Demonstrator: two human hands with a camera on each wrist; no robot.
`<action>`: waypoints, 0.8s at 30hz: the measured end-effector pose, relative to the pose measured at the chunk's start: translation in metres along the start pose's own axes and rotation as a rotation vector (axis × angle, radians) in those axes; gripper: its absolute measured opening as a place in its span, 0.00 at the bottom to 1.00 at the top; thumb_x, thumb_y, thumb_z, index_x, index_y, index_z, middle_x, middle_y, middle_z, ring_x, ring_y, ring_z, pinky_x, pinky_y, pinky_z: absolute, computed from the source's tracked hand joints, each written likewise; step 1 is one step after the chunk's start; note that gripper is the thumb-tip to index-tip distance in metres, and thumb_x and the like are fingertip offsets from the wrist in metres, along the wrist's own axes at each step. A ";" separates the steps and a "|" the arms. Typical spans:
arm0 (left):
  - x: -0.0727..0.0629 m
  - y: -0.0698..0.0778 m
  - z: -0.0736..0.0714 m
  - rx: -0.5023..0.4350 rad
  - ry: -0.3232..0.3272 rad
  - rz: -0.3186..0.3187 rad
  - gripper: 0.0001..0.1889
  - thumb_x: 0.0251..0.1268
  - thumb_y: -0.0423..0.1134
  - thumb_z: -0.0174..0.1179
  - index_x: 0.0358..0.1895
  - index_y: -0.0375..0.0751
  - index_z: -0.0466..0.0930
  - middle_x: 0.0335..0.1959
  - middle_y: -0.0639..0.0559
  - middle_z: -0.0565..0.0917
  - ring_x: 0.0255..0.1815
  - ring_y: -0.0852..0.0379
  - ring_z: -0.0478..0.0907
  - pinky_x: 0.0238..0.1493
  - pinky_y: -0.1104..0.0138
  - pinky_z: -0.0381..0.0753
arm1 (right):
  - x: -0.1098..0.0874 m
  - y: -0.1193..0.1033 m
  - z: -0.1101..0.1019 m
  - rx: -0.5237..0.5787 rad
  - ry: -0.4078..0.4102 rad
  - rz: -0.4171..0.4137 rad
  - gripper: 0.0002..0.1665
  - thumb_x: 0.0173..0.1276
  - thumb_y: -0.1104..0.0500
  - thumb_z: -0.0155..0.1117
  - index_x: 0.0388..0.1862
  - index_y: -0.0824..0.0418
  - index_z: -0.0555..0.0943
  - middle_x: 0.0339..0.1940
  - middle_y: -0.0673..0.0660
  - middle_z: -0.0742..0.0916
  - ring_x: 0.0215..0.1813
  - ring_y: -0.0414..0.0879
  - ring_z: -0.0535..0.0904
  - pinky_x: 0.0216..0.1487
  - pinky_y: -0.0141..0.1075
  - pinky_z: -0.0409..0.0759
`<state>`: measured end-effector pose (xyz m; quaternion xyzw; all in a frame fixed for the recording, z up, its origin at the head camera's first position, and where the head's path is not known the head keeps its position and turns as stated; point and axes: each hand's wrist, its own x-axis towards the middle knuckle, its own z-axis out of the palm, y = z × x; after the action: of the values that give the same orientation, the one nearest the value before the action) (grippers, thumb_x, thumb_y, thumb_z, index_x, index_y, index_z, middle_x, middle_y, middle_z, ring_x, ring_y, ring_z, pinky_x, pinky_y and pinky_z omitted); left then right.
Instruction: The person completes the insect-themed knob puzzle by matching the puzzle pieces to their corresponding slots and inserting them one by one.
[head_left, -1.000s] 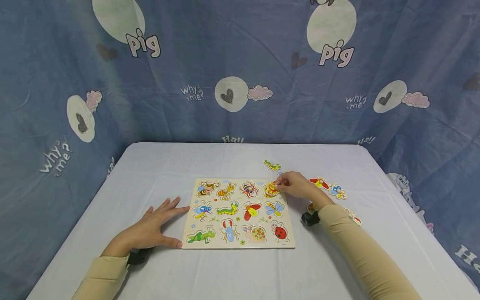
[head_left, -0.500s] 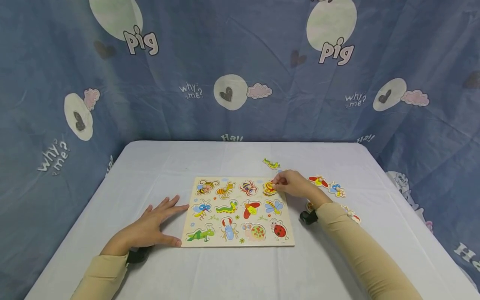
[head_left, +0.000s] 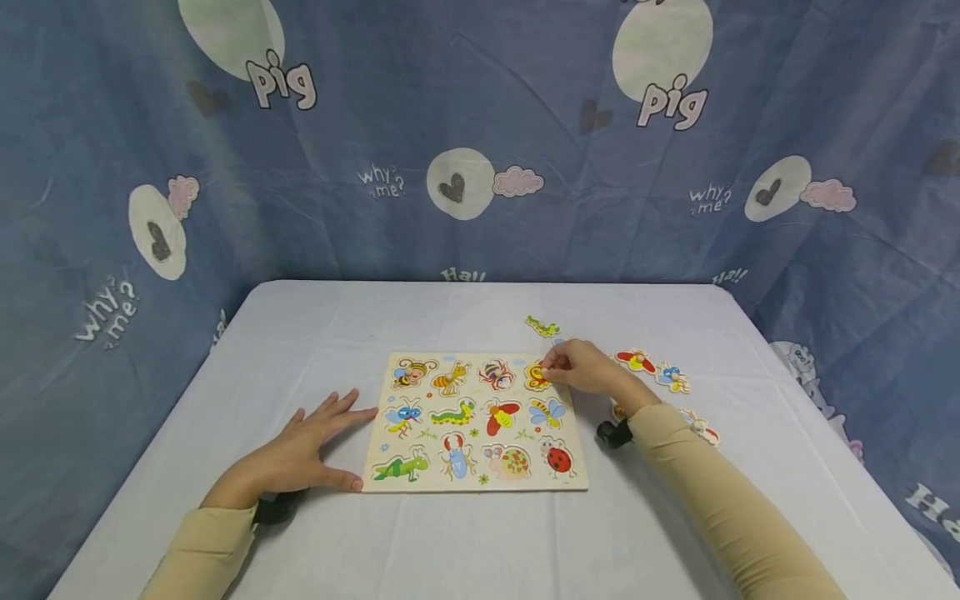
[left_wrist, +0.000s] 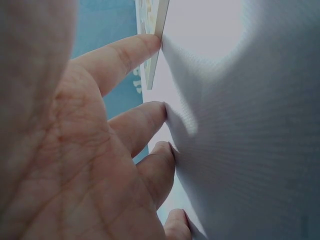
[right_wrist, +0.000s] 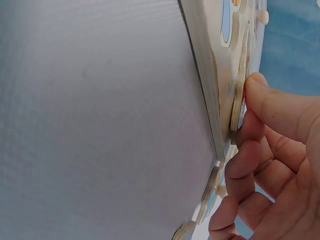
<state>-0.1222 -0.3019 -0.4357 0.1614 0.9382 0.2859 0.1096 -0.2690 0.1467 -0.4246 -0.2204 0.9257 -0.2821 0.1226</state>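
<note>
The wooden insect puzzle board (head_left: 480,432) lies flat, printed with rows of bugs. My right hand (head_left: 583,367) pinches the yellow and red butterfly puzzle piece (head_left: 535,377) at the board's far right corner. From the right wrist, the piece (right_wrist: 239,95) shows close over the board's surface, with my thumb (right_wrist: 270,100) and forefinger at it. My left hand (head_left: 303,450) lies spread at the board's left side, thumb near the near corner. In the left wrist view, one fingertip (left_wrist: 150,44) touches the board's edge (left_wrist: 159,30), while the other fingertips rest on the white cloth.
A green caterpillar piece (head_left: 542,326) lies beyond the board. Loose pieces on the right include a red-winged bug (head_left: 635,360) and a blue bug (head_left: 674,377); another (head_left: 701,427) lies partly behind my right sleeve. A blue printed curtain (head_left: 480,108) hangs behind the white-covered table (head_left: 480,542).
My right hand stays at the butterfly piece with only a slight shift of the fingers. The left hand keeps its place by the board. The whole head view has shifted a little.
</note>
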 end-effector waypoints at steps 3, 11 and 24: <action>0.000 0.000 0.000 -0.001 0.000 0.003 0.54 0.44 0.59 0.85 0.80 0.55 0.72 0.88 0.32 0.54 0.88 0.22 0.43 0.76 0.19 0.35 | 0.000 -0.002 0.000 -0.007 -0.009 0.007 0.09 0.78 0.56 0.70 0.46 0.62 0.88 0.36 0.54 0.89 0.36 0.42 0.75 0.41 0.33 0.75; 0.000 0.000 -0.001 -0.013 -0.006 0.001 0.54 0.44 0.58 0.86 0.80 0.54 0.72 0.88 0.32 0.53 0.88 0.22 0.42 0.76 0.19 0.34 | 0.002 -0.002 0.001 -0.017 -0.030 0.016 0.09 0.79 0.56 0.69 0.47 0.62 0.89 0.39 0.55 0.90 0.37 0.42 0.77 0.42 0.32 0.76; 0.001 0.000 -0.001 -0.010 -0.008 0.004 0.55 0.44 0.59 0.85 0.80 0.54 0.72 0.89 0.32 0.53 0.88 0.22 0.42 0.76 0.19 0.34 | -0.001 -0.004 0.002 -0.009 0.002 0.051 0.10 0.78 0.55 0.70 0.47 0.62 0.88 0.36 0.54 0.88 0.36 0.43 0.75 0.39 0.32 0.75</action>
<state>-0.1237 -0.3021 -0.4351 0.1637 0.9360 0.2902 0.1139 -0.2661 0.1429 -0.4237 -0.1971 0.9323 -0.2750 0.1277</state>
